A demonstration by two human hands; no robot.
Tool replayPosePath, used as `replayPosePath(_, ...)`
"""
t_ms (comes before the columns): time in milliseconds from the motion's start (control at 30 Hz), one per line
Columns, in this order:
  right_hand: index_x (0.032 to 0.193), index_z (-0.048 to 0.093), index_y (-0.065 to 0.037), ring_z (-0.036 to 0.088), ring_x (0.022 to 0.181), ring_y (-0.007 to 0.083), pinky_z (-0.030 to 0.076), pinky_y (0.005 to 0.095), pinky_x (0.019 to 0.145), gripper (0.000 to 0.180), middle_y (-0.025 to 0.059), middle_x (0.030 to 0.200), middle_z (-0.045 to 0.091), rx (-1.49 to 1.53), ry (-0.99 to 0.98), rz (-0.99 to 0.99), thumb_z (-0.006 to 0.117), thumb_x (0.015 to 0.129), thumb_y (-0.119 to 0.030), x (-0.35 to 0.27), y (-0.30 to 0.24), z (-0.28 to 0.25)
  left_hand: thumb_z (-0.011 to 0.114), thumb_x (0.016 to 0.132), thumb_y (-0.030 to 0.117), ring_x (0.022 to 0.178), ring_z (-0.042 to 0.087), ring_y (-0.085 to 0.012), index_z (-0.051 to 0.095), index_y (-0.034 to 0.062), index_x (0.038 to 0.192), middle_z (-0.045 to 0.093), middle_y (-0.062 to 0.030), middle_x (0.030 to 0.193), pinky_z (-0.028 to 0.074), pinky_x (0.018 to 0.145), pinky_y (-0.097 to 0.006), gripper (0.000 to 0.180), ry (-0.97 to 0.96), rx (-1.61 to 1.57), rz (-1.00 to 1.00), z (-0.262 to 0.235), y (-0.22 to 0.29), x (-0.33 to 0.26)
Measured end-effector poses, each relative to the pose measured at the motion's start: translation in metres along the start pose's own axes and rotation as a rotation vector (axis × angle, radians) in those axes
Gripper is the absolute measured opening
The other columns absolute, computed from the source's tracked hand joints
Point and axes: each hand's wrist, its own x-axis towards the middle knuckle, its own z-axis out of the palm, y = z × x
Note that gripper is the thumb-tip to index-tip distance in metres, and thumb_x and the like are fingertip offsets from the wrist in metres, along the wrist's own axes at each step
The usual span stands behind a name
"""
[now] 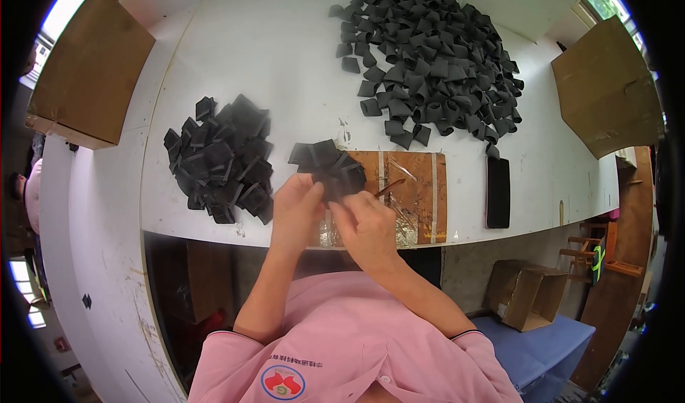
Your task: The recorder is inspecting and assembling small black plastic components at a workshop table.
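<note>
Both hands meet at the front edge of the white table, over a brown board with strips of clear tape. My left hand is closed, its thumb and fingers pinching a small black fabric piece. From the other side my right hand is closed at the same piece. A thin brown pointed tool sticks out beside the right hand's fingers; whether they grip it is hidden. Just beyond the fingertips lie more black fabric pieces, slightly blurred.
A heap of flat black pieces lies left of my hands. Many black fabric loops spread across the far right. A black phone rests right of the board. Cardboard boxes flank the table; another open box stands below, on blue.
</note>
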Motion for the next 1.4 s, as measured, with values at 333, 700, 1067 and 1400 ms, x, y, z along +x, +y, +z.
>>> replayPosePath(333,0.061,0.045,-0.007,0.052,0.057,0.0213,0.042,0.0314,0.046,0.019,0.006,0.062,0.045,-0.366,0.032,-0.225,0.062,0.068,-0.009,0.001,0.003,-0.004,0.062,0.073,0.008,0.062,0.051,-0.0089,0.055,-0.0015,0.08,0.056,-0.0035,0.069,0.043,0.059,-0.023,0.014,0.039,0.305,0.176,0.007,0.01,-0.018)
replayPosePath(700,0.079,0.055,-0.002,0.053,0.06,0.0207,0.042,0.0309,0.048,0.014,0.0077,0.071,0.051,0.11,-0.048,0.04,0.064,0.069,-0.008,-0.007,-0.005,-0.033,0.058,0.079,0.001,0.056,0.046,-0.0014,0.055,0.0005,0.073,0.053,0.002,0.063,0.036,0.05,-0.015,0.007,-0.1,0.397,0.164,0.01,0.004,-0.026)
replayPosePath(1067,0.078,0.056,-0.001,0.054,0.061,0.0239,0.043,0.0289,0.05,0.011,0.0114,0.072,0.051,-0.298,0.06,-0.196,0.059,0.067,0.0,-0.013,0.015,-0.027,0.055,0.073,-0.007,0.043,0.04,-0.0008,0.053,-0.0017,0.084,0.056,-0.0043,0.066,0.03,0.038,-0.016,0.012,0.075,0.211,0.26,0.04,-0.001,-0.038)
replayPosePath(1400,0.071,0.052,-0.004,0.041,0.053,0.0051,0.035,0.0199,0.049,0.008,-0.0029,0.06,0.044,1.662,-0.267,0.908,0.057,0.077,-0.007,-0.01,0.008,-0.056,0.051,0.071,-0.011,0.05,0.041,-0.0002,0.053,-0.0008,0.088,0.053,0.0003,0.072,0.031,0.044,-0.014,0.019,-0.125,0.104,0.21,0.054,0.011,-0.047)
